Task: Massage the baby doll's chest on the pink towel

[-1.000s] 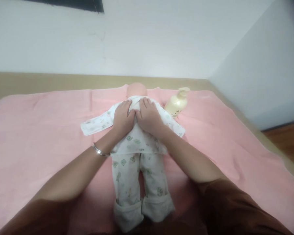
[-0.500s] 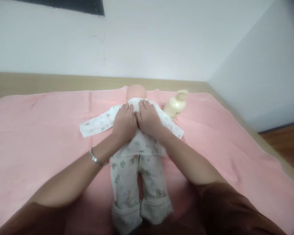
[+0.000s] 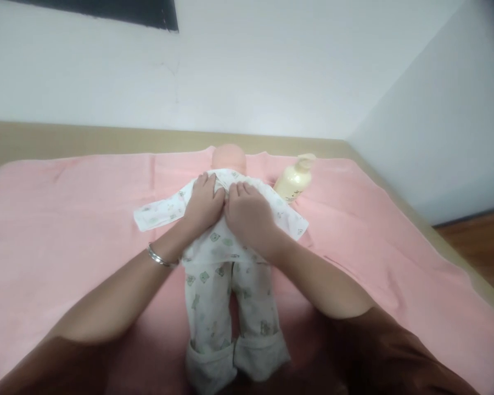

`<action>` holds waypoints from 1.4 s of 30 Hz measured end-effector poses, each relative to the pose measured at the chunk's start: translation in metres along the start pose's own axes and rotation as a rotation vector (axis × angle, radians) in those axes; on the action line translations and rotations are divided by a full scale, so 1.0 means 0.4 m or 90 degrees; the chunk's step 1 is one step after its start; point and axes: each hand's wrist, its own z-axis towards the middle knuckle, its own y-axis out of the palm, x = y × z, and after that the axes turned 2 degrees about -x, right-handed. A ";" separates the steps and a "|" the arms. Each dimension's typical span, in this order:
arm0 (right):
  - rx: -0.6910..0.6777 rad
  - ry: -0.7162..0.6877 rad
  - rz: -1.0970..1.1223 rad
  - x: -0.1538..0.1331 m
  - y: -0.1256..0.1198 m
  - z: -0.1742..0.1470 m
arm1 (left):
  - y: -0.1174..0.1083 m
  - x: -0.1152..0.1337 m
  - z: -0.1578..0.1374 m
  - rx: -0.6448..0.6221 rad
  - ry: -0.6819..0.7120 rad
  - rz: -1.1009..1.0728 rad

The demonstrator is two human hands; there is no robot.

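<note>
A baby doll (image 3: 229, 158) in a white printed top (image 3: 226, 241) and matching trousers (image 3: 212, 307) lies stretched out with the back of its bald head showing, its face hidden. My left hand (image 3: 206, 202) rests on the left of the doll's upper back, fingers extended over the cloth. Beside it, my right hand (image 3: 250, 211) lies on the right of the back, palm down, fingers pointing toward the head. The thumbs are close together near the middle of the back. A silver bangle (image 3: 160, 257) circles my left wrist.
Under the doll spreads a pink blanket (image 3: 74, 219) on a wooden surface (image 3: 66, 137). A cream pump bottle (image 3: 295, 180) leans over or lies near the doll's right-hand sleeve. White walls (image 3: 271, 71) rise behind and at the right.
My right hand has slid a little down the doll's back. My left hand has shifted slightly left and turned, and the top's cloth has wrinkled differently.
</note>
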 end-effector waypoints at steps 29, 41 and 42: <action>-0.001 0.011 0.007 0.034 -0.006 0.030 | 0.001 0.026 -0.014 -0.010 -0.014 0.040; -0.033 -0.011 -0.014 0.099 0.010 0.077 | -0.035 0.080 -0.050 -0.068 0.097 0.072; -0.027 0.013 -0.003 0.091 0.006 0.072 | -0.040 0.077 -0.042 -0.077 0.075 0.057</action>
